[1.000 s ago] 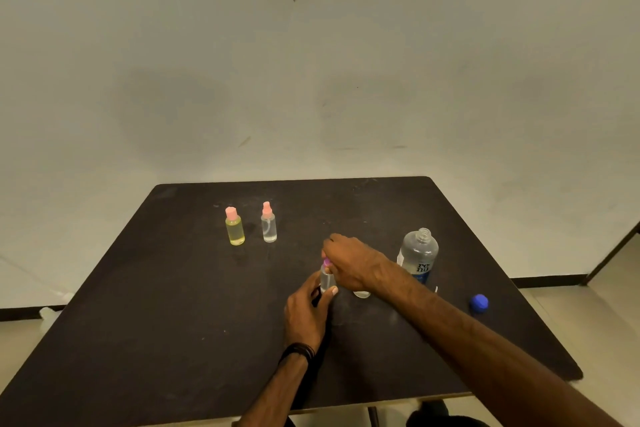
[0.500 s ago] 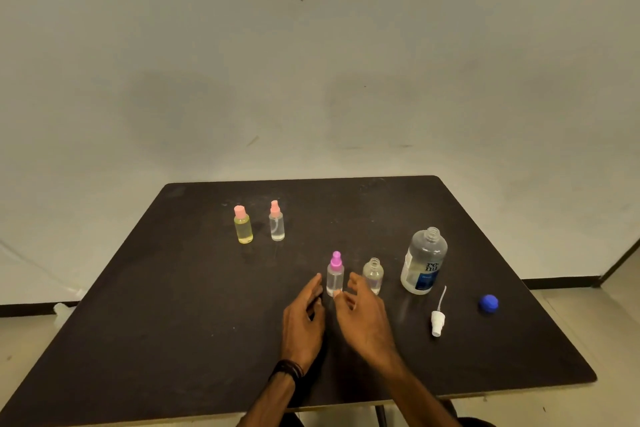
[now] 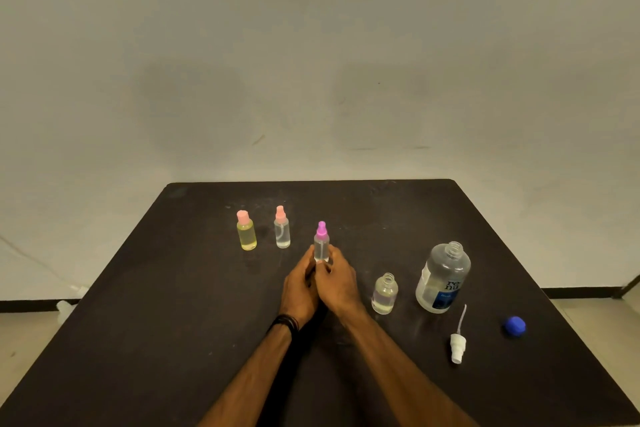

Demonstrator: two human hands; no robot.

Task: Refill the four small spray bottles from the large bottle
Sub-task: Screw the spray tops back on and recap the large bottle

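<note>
A dark desk [image 3: 173, 322] lies under the hands, a pale wall [image 3: 311, 62] beyond them, floor [image 3: 606, 322] to their right.

1. The light is dim and warm, with a yellowish-grey cast over the wall [image 3: 311, 62].
2. Two broad, soft darker patches lie on the wall, one left of centre and one right of centre.
3. The dark table [image 3: 173, 322] takes up most of the light; faint sheen shows on its far part and near the large bottle [image 3: 443, 277].
4. Soft highlights sit on the clear plastic of that bottle.
5. Detail is soft throughout; small print on the label is only partly legible.
6. Wide-angle distortion splays the table's edges outward toward the near corners.
</note>
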